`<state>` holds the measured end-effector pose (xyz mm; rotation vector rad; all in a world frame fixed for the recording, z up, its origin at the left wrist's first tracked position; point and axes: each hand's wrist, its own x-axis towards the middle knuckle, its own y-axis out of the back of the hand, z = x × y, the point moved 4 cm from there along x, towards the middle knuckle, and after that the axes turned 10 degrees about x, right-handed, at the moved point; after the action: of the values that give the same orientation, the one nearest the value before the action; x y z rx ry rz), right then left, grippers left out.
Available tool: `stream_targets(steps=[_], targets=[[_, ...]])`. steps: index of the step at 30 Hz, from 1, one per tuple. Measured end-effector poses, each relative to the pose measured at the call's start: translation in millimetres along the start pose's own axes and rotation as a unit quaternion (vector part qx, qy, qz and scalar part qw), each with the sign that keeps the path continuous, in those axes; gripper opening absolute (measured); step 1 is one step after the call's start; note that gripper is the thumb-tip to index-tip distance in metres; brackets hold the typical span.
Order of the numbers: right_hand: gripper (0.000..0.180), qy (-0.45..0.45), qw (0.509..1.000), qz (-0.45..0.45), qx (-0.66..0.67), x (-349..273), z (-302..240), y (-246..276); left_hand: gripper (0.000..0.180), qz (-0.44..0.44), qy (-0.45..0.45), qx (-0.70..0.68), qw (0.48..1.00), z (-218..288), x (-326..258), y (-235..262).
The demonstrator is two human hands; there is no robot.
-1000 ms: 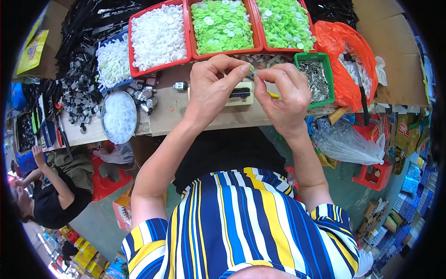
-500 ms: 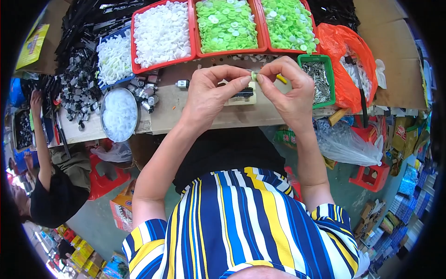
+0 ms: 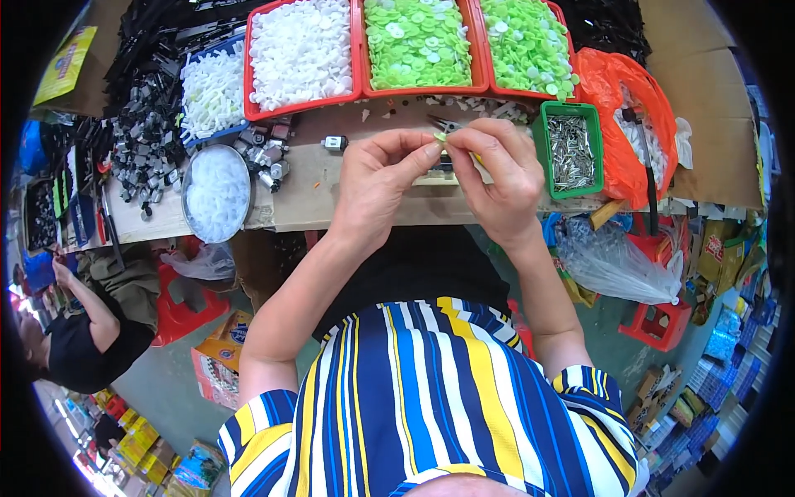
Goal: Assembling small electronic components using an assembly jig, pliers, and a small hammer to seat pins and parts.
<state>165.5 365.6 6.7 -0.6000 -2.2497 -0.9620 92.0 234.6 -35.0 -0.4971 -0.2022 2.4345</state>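
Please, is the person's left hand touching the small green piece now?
Touching. The head view shows the small green piece at the tips of the left hand's thumb and index finger, without visible gap.

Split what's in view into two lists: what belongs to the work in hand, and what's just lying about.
Seemingly in the work:
small green piece, in the left hand's fingers, right hand close against it
green discs, similar in colour

Seemingly just lying about:
clear plastic bag
red stool
orange cardboard box
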Motion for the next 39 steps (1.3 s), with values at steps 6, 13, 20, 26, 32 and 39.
stream_targets(steps=[6,13,20,26,32,39], targets=[[0.013,-0.047,0.995,-0.045,0.079,-12.2,11.2,-20.2,0.013,0.112,-0.150,0.293,0.937,5.7,-19.6,17.6],[0.011,-0.085,0.983,-0.100,0.128,-24.6,23.9,-44.9,0.024,0.141,-0.380,0.583,0.704,-6.8,-41.5,27.8],[0.008,-0.087,0.980,-0.148,0.099,-22.2,24.2,-52.9,0.036,0.103,-0.434,0.657,0.608,-24.3,-38.2,32.7],[0.013,-0.044,0.978,-0.195,0.055,-15.7,17.2,-52.0,0.035,0.095,-0.458,0.712,0.524,-21.3,-37.0,35.7],[0.014,-0.074,0.971,-0.220,0.064,-15.9,21.7,-51.6,0.036,0.047,-0.480,0.753,0.447,-11.4,-33.2,32.3],[0.013,-0.035,0.980,-0.197,0.010,-21.3,13.3,-49.3,0.034,-0.018,-0.490,0.783,0.382,-11.5,-32.9,31.5]])
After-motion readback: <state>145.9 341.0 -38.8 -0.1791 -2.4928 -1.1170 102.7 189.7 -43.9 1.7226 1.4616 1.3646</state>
